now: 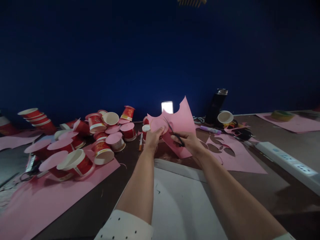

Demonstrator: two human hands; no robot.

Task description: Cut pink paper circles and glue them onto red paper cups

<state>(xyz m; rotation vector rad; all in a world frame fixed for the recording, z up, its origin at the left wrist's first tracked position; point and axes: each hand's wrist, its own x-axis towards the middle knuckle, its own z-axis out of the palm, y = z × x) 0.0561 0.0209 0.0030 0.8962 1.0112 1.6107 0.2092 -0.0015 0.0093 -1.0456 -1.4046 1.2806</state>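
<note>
My left hand (155,137) pinches the left part of a pink paper sheet (184,117), which is held up above the table and has curved cut-outs along its top edge. In my right hand (188,141) is a pair of dark-handled scissors (178,137), the fingers wrapped round the handles. The scissors' blades point up and left across the paper, close to my left thumb. A round outline shows faintly on the paper by that thumb. Behind the sheet, a red paper cup (145,130) and an orange-and-white marker (140,142) are near my left hand.
Many red paper cups (97,122), several topped with pink discs (115,137), crowd the left side on pink paper (75,191). To the right are a black flask (215,106), a purple marker (210,130), cut pink scraps (240,156), tape (282,115) and a white power strip (287,160).
</note>
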